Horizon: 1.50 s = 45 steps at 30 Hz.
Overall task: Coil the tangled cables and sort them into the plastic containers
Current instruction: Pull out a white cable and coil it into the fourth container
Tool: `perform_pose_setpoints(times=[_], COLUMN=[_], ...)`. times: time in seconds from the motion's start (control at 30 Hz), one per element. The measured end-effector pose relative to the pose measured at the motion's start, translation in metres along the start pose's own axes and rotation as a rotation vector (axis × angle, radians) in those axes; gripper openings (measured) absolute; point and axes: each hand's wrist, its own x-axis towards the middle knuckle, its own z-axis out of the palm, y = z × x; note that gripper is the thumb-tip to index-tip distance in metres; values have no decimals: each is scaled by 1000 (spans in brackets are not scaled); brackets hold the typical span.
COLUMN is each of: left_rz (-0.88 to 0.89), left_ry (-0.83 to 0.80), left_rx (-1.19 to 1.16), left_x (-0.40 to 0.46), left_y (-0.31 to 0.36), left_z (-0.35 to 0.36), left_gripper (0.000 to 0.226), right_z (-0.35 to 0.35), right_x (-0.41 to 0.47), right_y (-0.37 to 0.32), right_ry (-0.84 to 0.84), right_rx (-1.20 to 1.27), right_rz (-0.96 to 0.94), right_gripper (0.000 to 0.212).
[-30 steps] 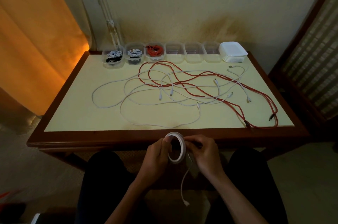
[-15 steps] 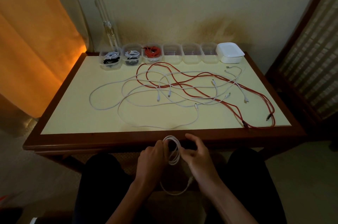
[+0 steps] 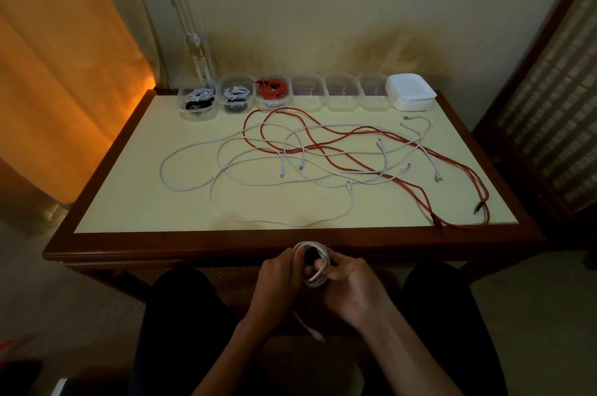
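Six containers (image 3: 306,93) line the counter's (image 3: 129,188) back edge, a lid stack (image 3: 409,92) at their right end; loose cables (image 3: 323,163) sprawl mid-counter; both hands' coil (image 3: 312,263) sits before the front edge.

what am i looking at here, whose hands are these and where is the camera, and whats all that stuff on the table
There is no machine here. A person is seated at a table and wears a wide-angle camera on the head, so you look forward and down past the knees at the person's own two hands.

The left hand and the right hand together hold a white cable coil in front of the near table edge. Its loose end hangs down between the knees.

On the table lie tangled white cables crossed by red cables. Along the far edge stands a row of six clear plastic containers: the three on the left already hold coiled cables, the other three look empty. Beside them, at the right, is a stack of white lids.
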Motion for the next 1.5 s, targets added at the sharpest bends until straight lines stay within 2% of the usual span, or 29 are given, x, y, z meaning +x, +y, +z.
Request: perform_pose_setpoints(times=[0.07,0.13,0.23,0.33,0.43,0.5,0.6,0.73,0.83,0.9,1.0,1.13,1.27,1.33,1.4,1.5], left_rz=[-79,-109,-103,-121,-143,-127,-98,-13,16,2,-35,-165,-244,-257,-271,-286], left_ry=[31,61,166,285,304,287,276,280,227,191,149,7,-31,-31,-11,53], left_rx=[-168,-230,-169,-60,49,79,93,180,177,120,-135,-538,-712,-744,-769,-760], left_x=[-1,-2,-1,-2,-6,-8,-11,-11,-10,-9,-6,-2,1,2,2,5], left_y=[5,6,-4,-16,-17,-15,-15,-29,-40,-43,-42,-34,-22,-14,-4,5], left_z=[0,1,1,0,-1,2,4,-4,-9,-9,-12,-24,-29,-27,-25,-20], left_gripper=[25,27,24,28,30,31,35,43,46,50,39,30,31,32,33,36], right_z=[-4,-5,-7,-12,-14,-11,-7,-11,-18,-23,-26,-31,-42,-42,-40,-34], right_x=[2,3,9,3,-7,-12,-10,-10,-8,-7,-8,-3,8,14,19,20], right_y=[1,1,0,4,18,24,25,6,-9,-14,-18,-21,-15,-5,4,15], right_ry=[-53,-42,164,307,197,107,107,135,166,178,185,184,265,318,299,272], right_rx=[70,12,-300,-597,-708,-742,-681,-388,-349,-402,-706,-1209,-1672,-1834,-1753,-1403], right_rz=[6,-8,-92,-146,-106,-103,-126,-85,-71,-80,-184,-595,-927,-1029,-1029,-933], right_gripper=[42,41,35,12,29,25,21,17,13,16,21,14,12,13,15,13])
